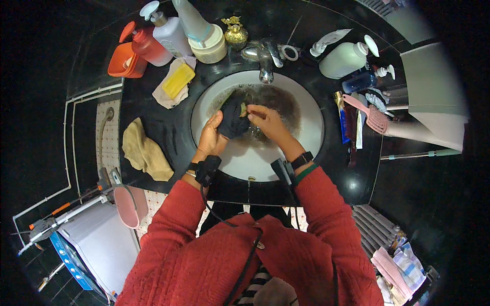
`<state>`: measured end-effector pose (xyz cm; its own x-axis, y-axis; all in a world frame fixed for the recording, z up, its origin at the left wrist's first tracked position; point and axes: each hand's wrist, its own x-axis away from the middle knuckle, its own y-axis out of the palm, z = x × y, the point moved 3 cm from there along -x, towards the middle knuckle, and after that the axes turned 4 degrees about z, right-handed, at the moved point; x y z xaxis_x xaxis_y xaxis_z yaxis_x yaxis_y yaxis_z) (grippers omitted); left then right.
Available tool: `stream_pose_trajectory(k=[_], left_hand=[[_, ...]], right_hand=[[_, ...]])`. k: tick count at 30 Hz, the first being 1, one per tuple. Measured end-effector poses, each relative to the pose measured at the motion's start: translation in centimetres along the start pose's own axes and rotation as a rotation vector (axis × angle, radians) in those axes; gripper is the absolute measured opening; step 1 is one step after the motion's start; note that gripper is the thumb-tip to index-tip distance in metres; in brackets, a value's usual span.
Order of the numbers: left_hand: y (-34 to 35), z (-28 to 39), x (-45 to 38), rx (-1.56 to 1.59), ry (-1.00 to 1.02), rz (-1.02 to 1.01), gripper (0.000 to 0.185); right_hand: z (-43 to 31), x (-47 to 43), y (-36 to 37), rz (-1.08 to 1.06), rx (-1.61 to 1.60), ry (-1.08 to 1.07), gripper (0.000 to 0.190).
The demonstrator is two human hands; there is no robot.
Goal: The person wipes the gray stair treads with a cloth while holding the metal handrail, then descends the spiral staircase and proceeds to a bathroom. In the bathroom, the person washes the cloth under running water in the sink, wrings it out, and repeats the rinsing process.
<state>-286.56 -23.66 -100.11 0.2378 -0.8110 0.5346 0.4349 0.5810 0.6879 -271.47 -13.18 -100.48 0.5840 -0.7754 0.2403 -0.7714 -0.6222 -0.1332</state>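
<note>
A wet dark cloth item [231, 116] is bunched up above the water in the white oval sink [237, 166]. My left hand [210, 134] grips it along its left side, thumb on top. At its right edge, the bent fingers of my right hand [270, 122] pinch it beside a small greenish patch [243, 109]. Whether that patch belongs to the cloth I cannot tell. Murky brownish water [285, 101] with bubbles at its edge lies in the basin beneath both hands. The chrome faucet [265, 67] reaches over the sink's far rim.
Left on the black countertop [180, 141] lie a tan cloth [145, 151] and a yellow soap bar [178, 81]. Pump bottles [153, 46] and a cream jar [208, 46] stand behind. At right are a green-white pump bottle [342, 59], tubes [359, 130] and a pink hairbrush [375, 116].
</note>
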Motion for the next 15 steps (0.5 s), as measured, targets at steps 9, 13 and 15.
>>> stream_pose_trajectory(k=[9,13,15], left_hand=[[3.4,3.2,2.0,-0.801,0.122,-0.081,0.049],[2.3,3.6,1.5,-0.815,0.084,-0.092,0.051],[2.1,4.1,1.2,-0.955,0.204,-0.121,0.048]], right_hand=[[-0.2,0.0,0.3,-0.328,-0.005,0.146,0.041],[-0.2,1.0,-2.3,-0.213,-0.075,0.256,0.027],[-0.4,1.5,-3.9,-0.121,-0.094,0.259,0.025]])
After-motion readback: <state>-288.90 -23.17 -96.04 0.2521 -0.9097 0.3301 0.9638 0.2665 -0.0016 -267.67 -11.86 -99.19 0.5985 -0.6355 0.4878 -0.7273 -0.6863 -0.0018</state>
